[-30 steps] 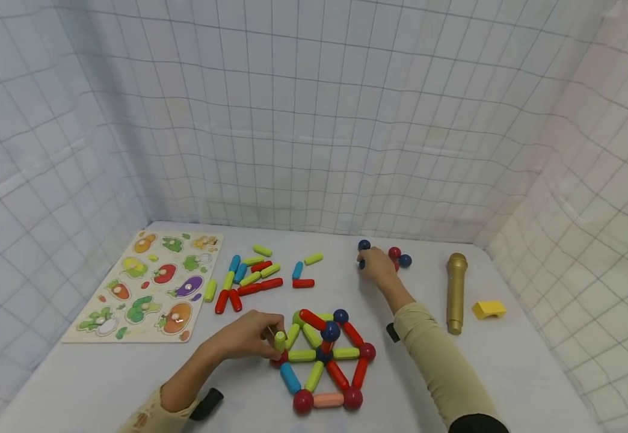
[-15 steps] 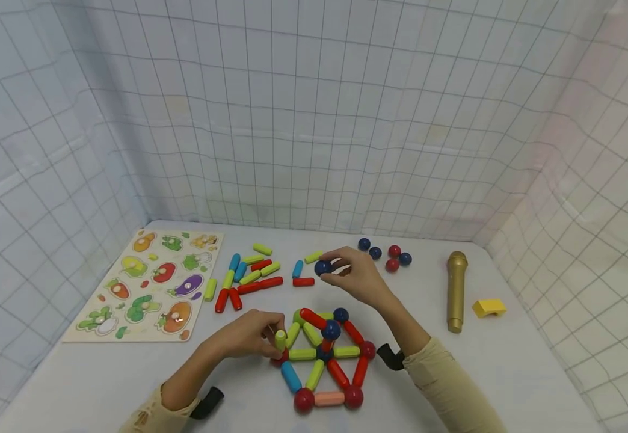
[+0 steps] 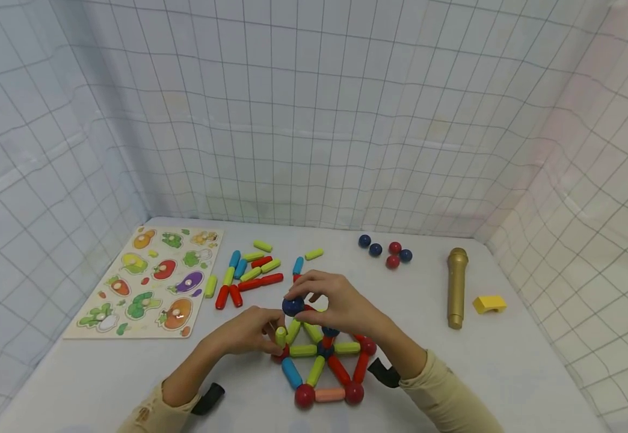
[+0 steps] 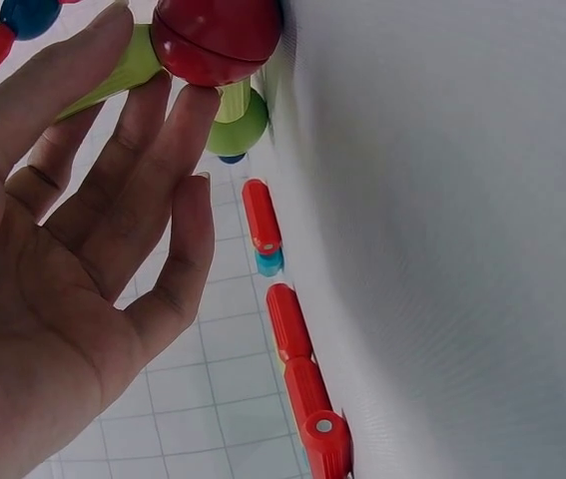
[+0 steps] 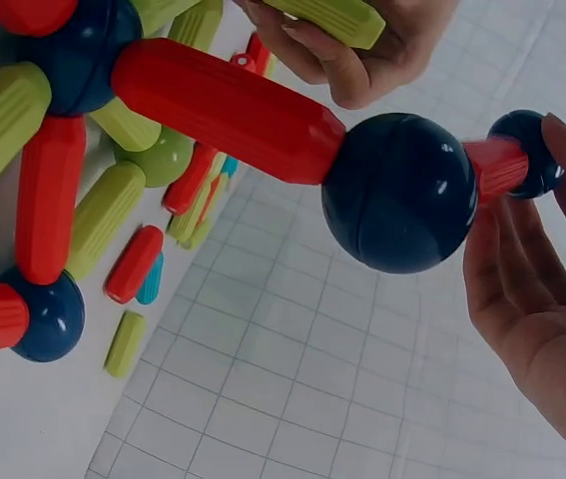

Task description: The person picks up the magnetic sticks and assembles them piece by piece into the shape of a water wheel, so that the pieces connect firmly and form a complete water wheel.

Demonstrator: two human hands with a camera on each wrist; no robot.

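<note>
Pinching a dark blue ball (image 3: 293,306) in its fingertip grip, the right hand (image 3: 341,307) hovers above the rod structure (image 3: 325,361).

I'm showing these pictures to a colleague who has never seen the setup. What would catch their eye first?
The bright stick-and-ball structure at the table's near middle, with both hands on it: the left hand holds an upright green stick, and the right hand pinches a dark blue ball just above. Next, the vegetable puzzle board at far left and the gold microphone at right.
</note>
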